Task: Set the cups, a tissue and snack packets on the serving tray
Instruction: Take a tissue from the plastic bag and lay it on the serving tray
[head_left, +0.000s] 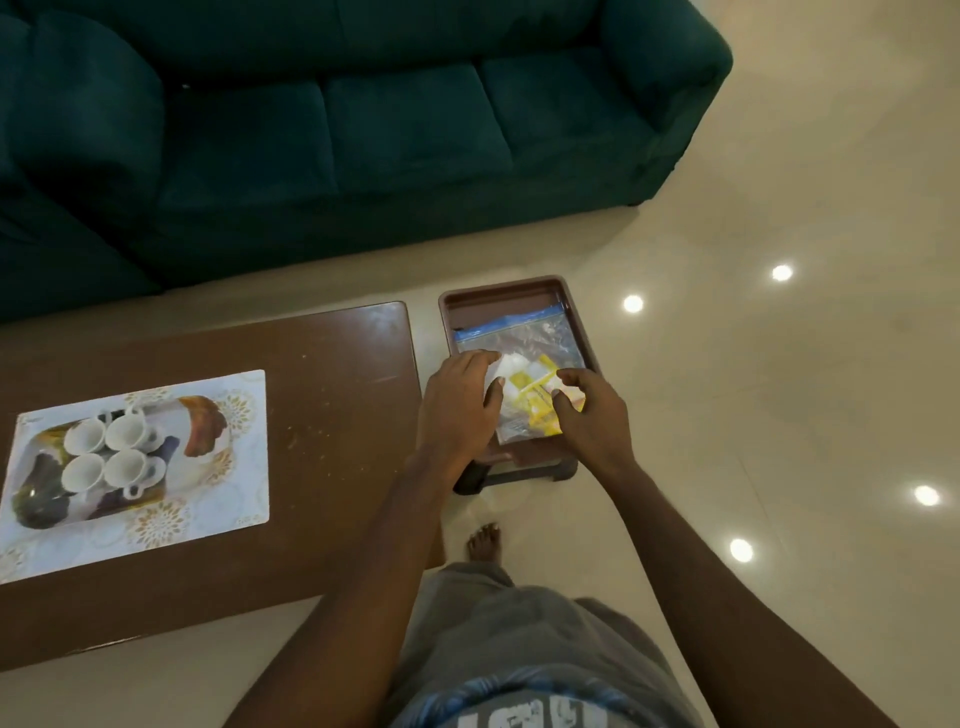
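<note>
Green sofa (363, 130) behind brown table (332, 415)

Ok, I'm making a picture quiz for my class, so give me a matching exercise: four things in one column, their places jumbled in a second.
Things
1 cups
2 zip bag
3 sofa
4 bare foot

Places
A beyond the table
B on the floor, nearest the person
C on the patterned tray
D on the brown stand, held by the left hand and right hand

Pairs: 1-C, 2-D, 3-A, 4-B
</note>
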